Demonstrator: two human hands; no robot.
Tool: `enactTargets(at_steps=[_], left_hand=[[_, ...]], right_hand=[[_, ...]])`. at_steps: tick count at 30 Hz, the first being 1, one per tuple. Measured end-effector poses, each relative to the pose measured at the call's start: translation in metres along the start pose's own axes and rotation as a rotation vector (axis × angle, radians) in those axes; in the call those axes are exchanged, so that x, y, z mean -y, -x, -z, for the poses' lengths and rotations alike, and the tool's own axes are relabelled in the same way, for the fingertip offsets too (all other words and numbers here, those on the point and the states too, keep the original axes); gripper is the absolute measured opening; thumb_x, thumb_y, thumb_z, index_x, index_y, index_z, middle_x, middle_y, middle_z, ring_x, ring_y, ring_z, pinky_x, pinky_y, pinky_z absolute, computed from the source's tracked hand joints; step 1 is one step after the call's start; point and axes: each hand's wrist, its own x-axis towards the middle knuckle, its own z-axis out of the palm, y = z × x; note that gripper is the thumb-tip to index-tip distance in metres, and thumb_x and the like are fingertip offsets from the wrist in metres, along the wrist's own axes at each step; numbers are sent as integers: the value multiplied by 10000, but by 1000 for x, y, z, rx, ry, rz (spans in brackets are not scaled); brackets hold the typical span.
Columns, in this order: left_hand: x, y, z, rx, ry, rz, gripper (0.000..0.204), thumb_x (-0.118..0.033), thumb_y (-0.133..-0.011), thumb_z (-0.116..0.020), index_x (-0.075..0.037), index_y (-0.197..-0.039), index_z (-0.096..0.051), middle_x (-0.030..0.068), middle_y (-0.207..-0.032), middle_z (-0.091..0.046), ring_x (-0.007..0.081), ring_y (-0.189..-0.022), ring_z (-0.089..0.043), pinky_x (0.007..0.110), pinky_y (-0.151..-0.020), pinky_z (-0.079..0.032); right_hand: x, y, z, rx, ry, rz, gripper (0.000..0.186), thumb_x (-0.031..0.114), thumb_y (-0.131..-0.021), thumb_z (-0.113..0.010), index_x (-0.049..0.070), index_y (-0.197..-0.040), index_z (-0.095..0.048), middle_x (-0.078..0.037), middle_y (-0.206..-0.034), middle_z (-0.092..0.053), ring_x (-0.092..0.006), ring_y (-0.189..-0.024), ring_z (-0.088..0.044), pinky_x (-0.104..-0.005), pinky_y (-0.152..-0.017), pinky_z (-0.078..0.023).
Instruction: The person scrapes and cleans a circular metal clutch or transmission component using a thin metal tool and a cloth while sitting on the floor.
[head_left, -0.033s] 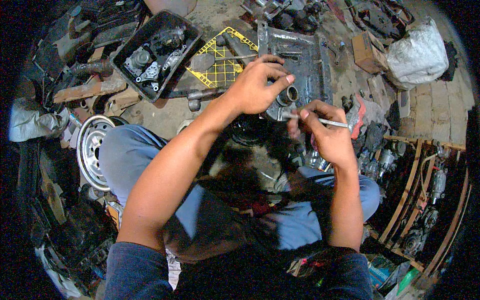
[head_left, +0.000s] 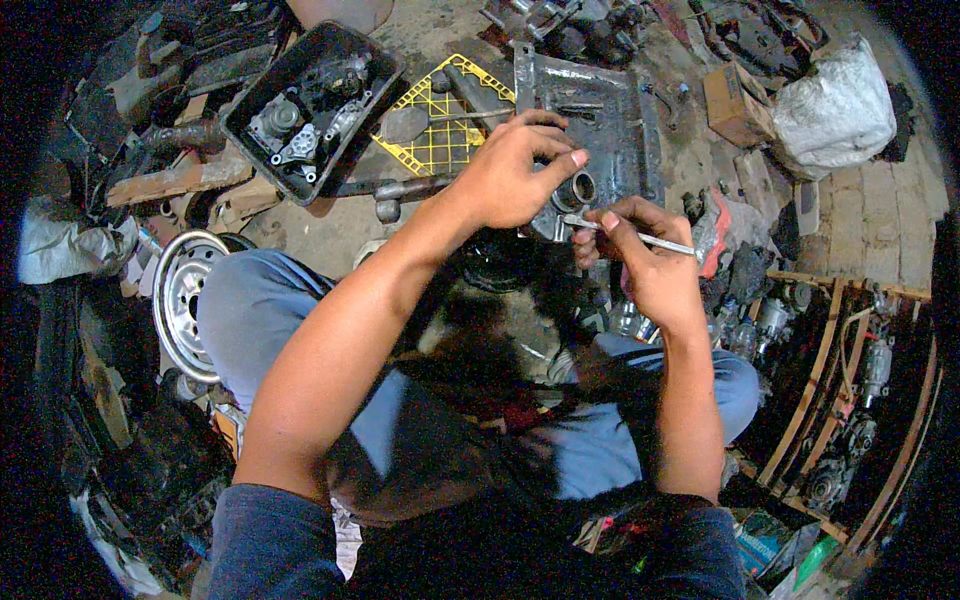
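My left hand (head_left: pixel 510 175) is closed over the upper left of a greasy metal housing (head_left: pixel 550 225) with a round open collar (head_left: pixel 576 190); its thumb rests near the collar, and the grip is partly hidden. My right hand (head_left: pixel 650 265) grips a slim silver metal tool (head_left: pixel 668 243), whose left end lies against or very close to the housing just below the collar. A dark metal tray (head_left: pixel 625 140) lies beyond the housing. Below my left hand is a round black object (head_left: pixel 485 260), partly in shadow.
A black bin (head_left: pixel 240 140) of metal parts and a yellow plastic grate (head_left: pixel 420 150) lie forward left. A wheel rim (head_left: pixel 175 300) is at left. A cardboard box (head_left: pixel 735 105), white sack (head_left: pixel 830 115) and wooden slats (head_left: pixel 800 420) with parts are at right.
The silver tool's left end has shifted slightly, and my right fingers below it look less blurred. My left hand stays in place.
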Motion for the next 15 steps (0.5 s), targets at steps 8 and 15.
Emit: enactTargets(at_steps=[8, 15], left_hand=[[-4, 0, 0, 6, -8, 0, 299, -270, -975, -621, -8, -1012, -759, 169, -1097, -727, 357, -1246, -572, 457, -1049, -446], [2, 1, -3, -23, -23, 3, 312, -281, -978, -617, -2, -1010, -752, 166, -1086, -727, 355, -1235, -575, 462, -1047, -445]], right_hand=[[0, -1, 5, 78, 3, -10, 159, 67, -997, -590, -65, -960, -672, -114, -805, -719, -155, -695, -678, -296, -645, -551], [3, -1, 2, 69, 8, -37, 178, 73, -1014, -566, -81, -975, -648, -124, -810, -705, -180, -705, -686, -304, -654, -570]])
